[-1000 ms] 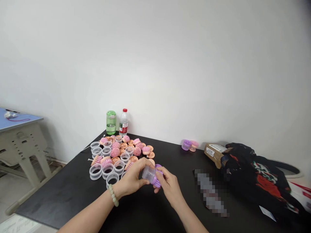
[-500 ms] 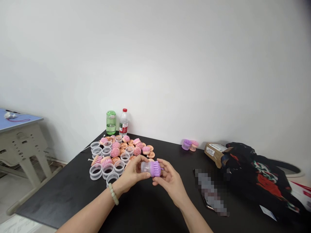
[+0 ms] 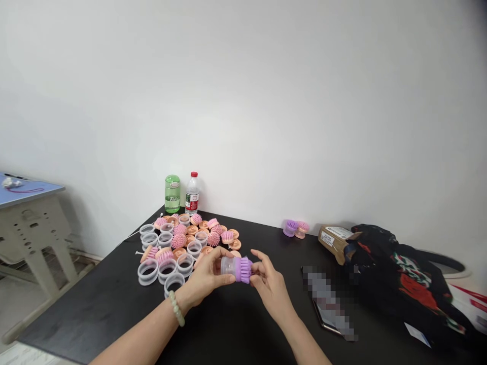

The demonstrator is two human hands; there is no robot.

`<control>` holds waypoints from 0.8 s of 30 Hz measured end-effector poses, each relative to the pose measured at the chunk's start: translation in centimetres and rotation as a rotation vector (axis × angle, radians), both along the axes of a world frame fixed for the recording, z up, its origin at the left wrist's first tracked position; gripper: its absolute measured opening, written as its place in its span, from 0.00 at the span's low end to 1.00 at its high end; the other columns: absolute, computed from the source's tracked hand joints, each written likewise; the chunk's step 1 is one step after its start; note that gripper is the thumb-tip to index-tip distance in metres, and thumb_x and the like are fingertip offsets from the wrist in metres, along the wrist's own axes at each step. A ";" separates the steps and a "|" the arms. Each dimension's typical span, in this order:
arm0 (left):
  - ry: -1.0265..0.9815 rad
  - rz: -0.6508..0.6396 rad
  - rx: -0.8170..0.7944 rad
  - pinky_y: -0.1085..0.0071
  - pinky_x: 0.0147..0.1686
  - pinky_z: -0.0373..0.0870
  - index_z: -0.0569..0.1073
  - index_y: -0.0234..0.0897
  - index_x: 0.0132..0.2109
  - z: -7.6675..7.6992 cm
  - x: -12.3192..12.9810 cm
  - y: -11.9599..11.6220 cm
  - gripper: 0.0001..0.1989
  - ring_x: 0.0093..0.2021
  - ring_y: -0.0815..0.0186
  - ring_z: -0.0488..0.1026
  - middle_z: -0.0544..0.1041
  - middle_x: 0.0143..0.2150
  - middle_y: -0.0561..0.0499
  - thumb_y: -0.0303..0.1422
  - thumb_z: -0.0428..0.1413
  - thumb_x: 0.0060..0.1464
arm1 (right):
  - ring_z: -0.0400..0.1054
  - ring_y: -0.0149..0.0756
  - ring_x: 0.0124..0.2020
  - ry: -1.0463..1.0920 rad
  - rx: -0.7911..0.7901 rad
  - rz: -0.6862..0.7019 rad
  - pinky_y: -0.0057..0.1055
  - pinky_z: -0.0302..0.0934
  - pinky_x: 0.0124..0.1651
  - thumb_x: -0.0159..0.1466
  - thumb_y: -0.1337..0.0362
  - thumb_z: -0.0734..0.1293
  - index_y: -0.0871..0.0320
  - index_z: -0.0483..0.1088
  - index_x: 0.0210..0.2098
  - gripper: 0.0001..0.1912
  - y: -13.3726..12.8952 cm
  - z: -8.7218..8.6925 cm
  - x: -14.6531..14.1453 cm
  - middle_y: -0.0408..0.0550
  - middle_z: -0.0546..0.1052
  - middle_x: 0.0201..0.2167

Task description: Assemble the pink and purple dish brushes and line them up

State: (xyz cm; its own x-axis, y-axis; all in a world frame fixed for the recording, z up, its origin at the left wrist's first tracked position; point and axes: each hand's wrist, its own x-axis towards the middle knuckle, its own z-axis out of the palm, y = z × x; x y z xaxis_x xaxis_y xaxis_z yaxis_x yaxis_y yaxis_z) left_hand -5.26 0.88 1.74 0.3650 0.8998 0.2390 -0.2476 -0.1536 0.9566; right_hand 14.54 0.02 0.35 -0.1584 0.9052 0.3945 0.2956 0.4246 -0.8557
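Observation:
Over the black table [image 3: 122,309], my left hand [image 3: 208,274] grips the clear cup part of a purple bristled brush [image 3: 243,269], which lies sideways with its bristles facing right. The thumb and fingertips of my right hand [image 3: 267,281] are pinched at the bristle end; what they hold there, if anything, is too small to tell. To the left are several clear rings [image 3: 147,272], pink bristle heads [image 3: 179,240] and orange discs [image 3: 192,230] in a loose cluster.
A green bottle [image 3: 172,194] and a red-capped bottle [image 3: 192,193] stand at the back left. Purple [image 3: 290,228] and pink [image 3: 302,229] brushes sit by the wall. Rightward are a cardboard package [image 3: 335,242], a phone [image 3: 327,324] and a black patterned cloth item [image 3: 411,279].
My right hand has shifted slightly right, from around the bristles to a pinch at their end, with the index finger raised. My left hand still holds the cup part.

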 end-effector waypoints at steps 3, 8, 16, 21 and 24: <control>0.018 0.027 -0.012 0.70 0.38 0.64 0.70 0.38 0.44 0.0 0.0 0.0 0.21 0.39 0.65 0.70 0.74 0.40 0.53 0.34 0.69 0.43 | 0.74 0.42 0.45 -0.025 0.077 0.015 0.39 0.70 0.48 0.56 0.61 0.72 0.50 0.59 0.62 0.37 0.0 0.2 0.0 0.52 0.74 0.54; 0.028 0.015 -0.009 0.71 0.37 0.64 0.70 0.39 0.43 -0.2 -0.1 0.1 0.22 0.38 0.66 0.70 0.74 0.41 0.53 0.33 0.69 0.42 | 0.73 0.35 0.24 -0.063 -0.036 -0.050 0.33 0.71 0.33 0.63 0.58 0.64 0.56 0.61 0.60 0.26 0.1 0.1 0.3 0.43 0.78 0.28; 0.045 0.029 0.003 0.70 0.37 0.64 0.71 0.38 0.43 -0.2 0.0 0.2 0.22 0.38 0.65 0.71 0.74 0.40 0.52 0.34 0.70 0.41 | 0.75 0.34 0.28 -0.041 0.002 -0.010 0.35 0.73 0.37 0.59 0.63 0.69 0.54 0.61 0.60 0.30 0.1 0.1 0.3 0.47 0.80 0.38; 0.052 0.044 0.024 0.70 0.37 0.64 0.70 0.38 0.43 0.0 0.0 0.0 0.21 0.39 0.64 0.70 0.74 0.40 0.52 0.35 0.69 0.43 | 0.76 0.42 0.42 -0.027 0.075 0.005 0.36 0.74 0.41 0.59 0.61 0.70 0.53 0.63 0.59 0.30 0.1 0.1 0.4 0.51 0.79 0.46; 0.085 0.049 0.037 0.69 0.38 0.64 0.70 0.38 0.43 0.0 0.0 0.0 0.21 0.39 0.64 0.71 0.74 0.40 0.52 0.37 0.69 0.43 | 0.76 0.41 0.43 -0.020 0.082 0.000 0.38 0.73 0.45 0.55 0.66 0.71 0.51 0.66 0.59 0.32 0.0 0.4 0.1 0.51 0.75 0.53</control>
State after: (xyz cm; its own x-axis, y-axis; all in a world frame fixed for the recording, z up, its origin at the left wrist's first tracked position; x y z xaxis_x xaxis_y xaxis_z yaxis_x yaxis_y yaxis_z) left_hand -5.25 0.90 1.78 0.3413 0.9082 0.2422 -0.1576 -0.1988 0.9673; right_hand 14.65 -0.02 0.75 -0.1673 0.8701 0.4636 0.3123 0.4928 -0.8122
